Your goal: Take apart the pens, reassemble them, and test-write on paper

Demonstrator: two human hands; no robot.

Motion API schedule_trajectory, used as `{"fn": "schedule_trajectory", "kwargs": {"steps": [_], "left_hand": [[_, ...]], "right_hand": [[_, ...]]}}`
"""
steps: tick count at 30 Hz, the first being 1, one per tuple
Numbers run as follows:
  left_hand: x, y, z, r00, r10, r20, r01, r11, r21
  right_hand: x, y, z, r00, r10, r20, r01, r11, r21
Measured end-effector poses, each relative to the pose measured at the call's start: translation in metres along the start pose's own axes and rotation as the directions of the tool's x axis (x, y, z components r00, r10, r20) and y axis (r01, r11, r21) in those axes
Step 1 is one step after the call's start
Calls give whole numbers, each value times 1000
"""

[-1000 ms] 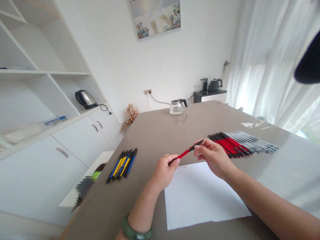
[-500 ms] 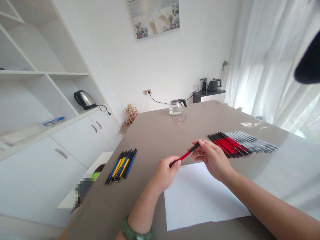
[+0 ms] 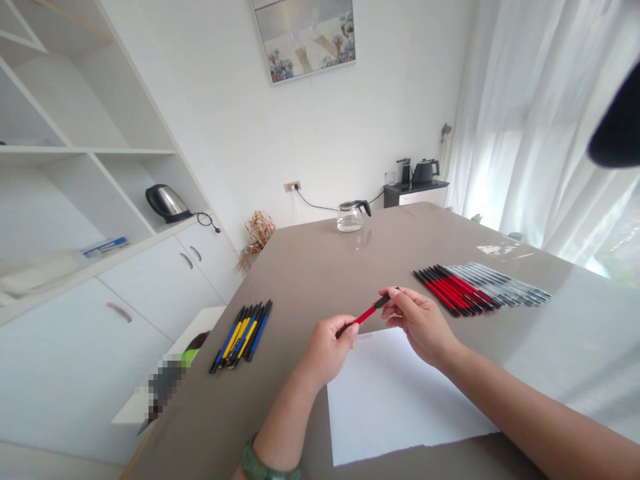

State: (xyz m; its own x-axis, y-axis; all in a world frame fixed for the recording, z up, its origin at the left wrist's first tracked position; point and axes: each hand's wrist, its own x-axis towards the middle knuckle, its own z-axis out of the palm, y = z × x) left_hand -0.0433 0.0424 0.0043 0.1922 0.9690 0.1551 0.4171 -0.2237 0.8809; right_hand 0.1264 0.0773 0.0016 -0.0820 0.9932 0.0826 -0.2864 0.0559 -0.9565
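Both my hands hold one red pen with black ends [image 3: 367, 313] above the top edge of a white sheet of paper [image 3: 395, 397]. My left hand [image 3: 330, 347] pinches its lower left end. My right hand [image 3: 417, 323] grips the black upper end with closed fingers. A green bangle [image 3: 265, 463] is on my left wrist. A row of red and black pens [image 3: 453, 288] lies just right of my right hand, running on into grey and black pens [image 3: 510, 292].
A bundle of blue, yellow and black pens [image 3: 243, 333] lies on the brown table [image 3: 310, 267] to the left. A glass jug [image 3: 350, 217] stands at the far edge. White cabinets with a kettle [image 3: 165, 203] are left; curtains right.
My right hand has slid down the pen toward my left hand, so less of the black end shows. The pen and both hands sit slightly lower over the paper.
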Motion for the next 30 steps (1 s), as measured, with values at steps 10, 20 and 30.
{"fn": "schedule_trajectory", "kwargs": {"steps": [10,20,30], "left_hand": [[1,2,-3,988,83,-133,-74,995,69],[4,-1,3,984,-28,-176,47,994,102],[4,-3,5,997,-7,-73,12,997,79]], "right_hand": [[-3,0,3,1000,19,-10,-19,1000,-1],[-2,7,0,999,46,8,-46,998,-32],[-3,8,-1,999,41,31,-38,994,-105]]}}
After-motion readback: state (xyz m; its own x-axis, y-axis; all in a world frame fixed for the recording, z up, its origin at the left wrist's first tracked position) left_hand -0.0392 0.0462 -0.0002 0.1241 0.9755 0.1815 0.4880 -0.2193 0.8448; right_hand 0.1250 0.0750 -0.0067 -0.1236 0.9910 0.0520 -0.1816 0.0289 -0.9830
